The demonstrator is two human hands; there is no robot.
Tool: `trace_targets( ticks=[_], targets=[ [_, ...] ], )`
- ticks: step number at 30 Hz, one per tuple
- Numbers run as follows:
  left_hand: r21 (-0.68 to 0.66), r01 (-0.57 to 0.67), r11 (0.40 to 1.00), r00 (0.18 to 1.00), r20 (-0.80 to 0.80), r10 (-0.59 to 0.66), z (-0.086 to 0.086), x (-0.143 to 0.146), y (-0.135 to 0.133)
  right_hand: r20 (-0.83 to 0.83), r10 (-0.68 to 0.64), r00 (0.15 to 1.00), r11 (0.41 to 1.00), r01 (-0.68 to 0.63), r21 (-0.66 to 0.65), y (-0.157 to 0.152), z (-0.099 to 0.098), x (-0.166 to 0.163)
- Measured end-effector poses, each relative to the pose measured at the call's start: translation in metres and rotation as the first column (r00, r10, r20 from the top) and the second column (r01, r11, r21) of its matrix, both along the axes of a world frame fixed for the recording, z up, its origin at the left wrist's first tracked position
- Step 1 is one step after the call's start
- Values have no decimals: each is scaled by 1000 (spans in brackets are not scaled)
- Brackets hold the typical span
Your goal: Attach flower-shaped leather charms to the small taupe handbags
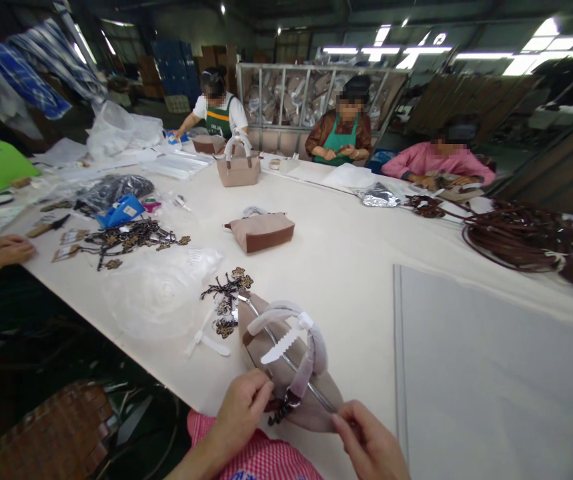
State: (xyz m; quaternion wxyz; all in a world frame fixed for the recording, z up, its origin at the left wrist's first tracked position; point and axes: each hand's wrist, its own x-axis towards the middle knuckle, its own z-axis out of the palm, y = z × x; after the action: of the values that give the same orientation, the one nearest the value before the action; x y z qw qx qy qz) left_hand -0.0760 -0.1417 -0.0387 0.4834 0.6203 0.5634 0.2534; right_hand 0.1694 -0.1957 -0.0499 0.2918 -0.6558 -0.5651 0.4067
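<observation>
Bottom centre, looks like the charm-hanging step: left hand (240, 408) fingers pinched shut on the dark chain charm (279, 412) at the handle of the taupe handbag (322, 393) on the bench (346, 267), right hand (366, 437) fingers clamping its near edge, so next probably wants a tiny, steady hook-in.

Right of the handbag (261, 363), the table (346, 267) lies open, with only a flat grey sheet (491, 360) on it. To the near left, metal charms (226, 300) and a crumpled clear plastic bag (161, 290) crowd the way. Farther off, a second handbag (261, 231) stands mid-table, and coiled brown straps (526, 237) block the far right.
</observation>
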Motion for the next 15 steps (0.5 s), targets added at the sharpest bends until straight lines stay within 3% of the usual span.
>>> trace_targets(
  ticks=[2,4,6,8,9,11,13,15],
  targets=[
    [19,-11,1000,996,88,9,0,1,-1,-249,-198,948,975,166,-146,3,6,-8],
    [-54,-46,997,973,224,57,-1,3,-1,-470,-402,786,910,285,-301,9,11,-20],
    [-220,-63,974,928,345,138,-4,5,-1,-579,-520,628,851,322,-415,15,13,-33],
    [-369,-56,928,867,444,229,-7,8,-1,-621,-545,563,835,295,-465,20,11,-44],
    [-422,-51,905,835,480,270,-8,10,-1,-629,-526,572,846,276,-455,22,8,-48],
    [-497,-58,866,790,507,344,-11,12,-2,-599,-437,671,891,234,-388,24,2,-54],
    [-565,-81,821,786,471,401,-12,14,-3,-461,-303,834,944,194,-268,24,-3,-57],
    [-625,-92,776,796,422,434,-13,15,-3,-246,-213,945,975,191,-111,24,-5,-59]
  ],
)
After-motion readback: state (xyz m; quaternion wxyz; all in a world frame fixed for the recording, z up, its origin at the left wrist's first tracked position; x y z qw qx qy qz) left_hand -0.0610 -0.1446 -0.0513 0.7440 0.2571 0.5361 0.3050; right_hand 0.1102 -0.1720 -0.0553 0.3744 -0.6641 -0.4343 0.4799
